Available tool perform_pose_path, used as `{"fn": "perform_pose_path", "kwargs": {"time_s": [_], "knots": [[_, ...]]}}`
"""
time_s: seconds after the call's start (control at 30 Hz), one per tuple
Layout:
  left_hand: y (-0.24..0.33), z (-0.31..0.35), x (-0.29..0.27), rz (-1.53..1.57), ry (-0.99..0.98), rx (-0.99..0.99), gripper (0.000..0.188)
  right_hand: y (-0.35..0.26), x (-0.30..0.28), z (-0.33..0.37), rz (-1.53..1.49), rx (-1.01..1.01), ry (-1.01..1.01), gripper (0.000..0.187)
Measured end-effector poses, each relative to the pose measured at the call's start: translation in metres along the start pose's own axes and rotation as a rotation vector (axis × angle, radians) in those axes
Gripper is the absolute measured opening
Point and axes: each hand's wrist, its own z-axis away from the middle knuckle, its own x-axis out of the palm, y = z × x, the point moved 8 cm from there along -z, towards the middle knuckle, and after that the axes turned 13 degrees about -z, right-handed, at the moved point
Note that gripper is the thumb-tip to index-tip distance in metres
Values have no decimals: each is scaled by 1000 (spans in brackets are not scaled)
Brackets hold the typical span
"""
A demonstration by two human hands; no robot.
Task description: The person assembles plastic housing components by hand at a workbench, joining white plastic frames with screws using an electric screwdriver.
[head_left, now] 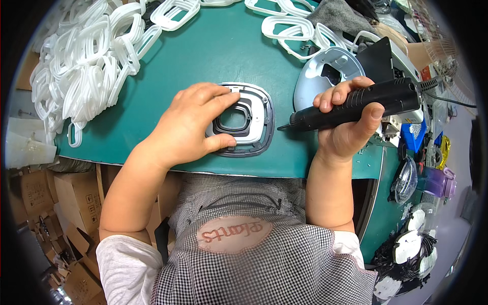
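Observation:
A rounded-square plastic housing part (268,107), with a dark grey rim, a white ring and a black-edged opening in the middle, lies flat on the green table near its front edge. My left hand (190,119) grips it from the left, with the thumb on the near side and the fingers on the far side. My right hand (345,119) is closed around a black electric screwdriver (356,105), held almost level above the table. Its tip points left, a little to the right of the housing part and apart from it. A cable runs from its back end.
A big heap of white plastic frames (94,66) covers the table's left side. More white frames (287,28) lie at the back, near a grey cloth (339,18). A light blue plastic shell (307,84) stands behind my right hand. A blue bin (414,134) and purple bottle (439,181) are at the right.

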Motion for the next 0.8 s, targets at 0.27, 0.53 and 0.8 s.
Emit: {"fn": "perform_pose_path", "kwargs": {"time_s": [0.27,0.53,0.8], "knots": [[10,-4,-1,-141,-57,28,74,-6,-2,-1,-34,-49,39,59],[2,-7,11,107,-104,44,75,-108,20,4,-143,-272,-216,74],[44,-12,28,102,-39,125,77,-212,-19,14,238,-653,121,68]]}}
